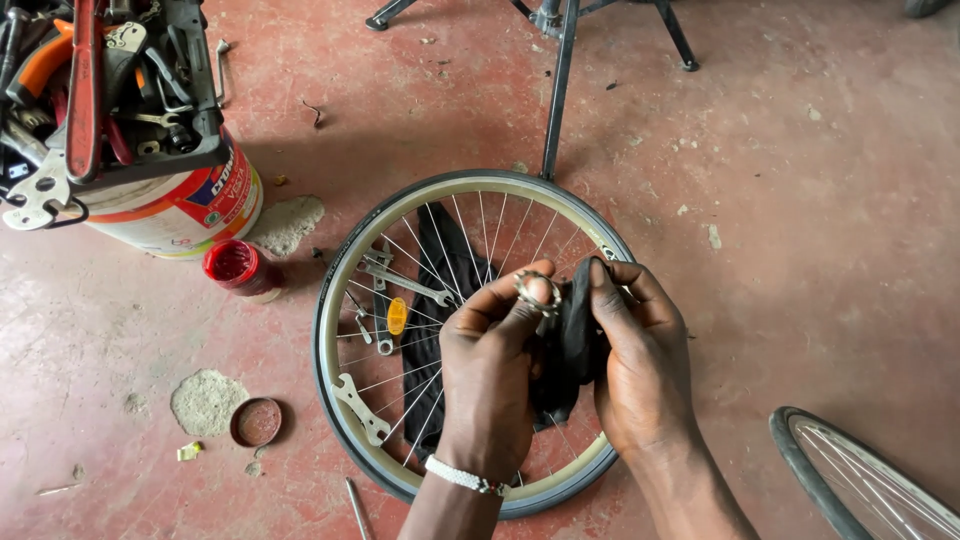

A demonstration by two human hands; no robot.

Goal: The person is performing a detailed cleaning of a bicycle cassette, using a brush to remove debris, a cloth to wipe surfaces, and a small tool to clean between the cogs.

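A small toothed metal ring (537, 291) is pinched between the thumb and fingers of the left hand (490, 375), above the bicycle wheel (345, 300) lying flat on the red floor (800, 250). A black cloth (575, 340) is gripped by the right hand (640, 365), touching the ring. Wrenches (400, 282) are seen inside the wheel.

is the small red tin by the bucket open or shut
Open: the red tin shows its red inside, and a round lid lies apart on the floor.
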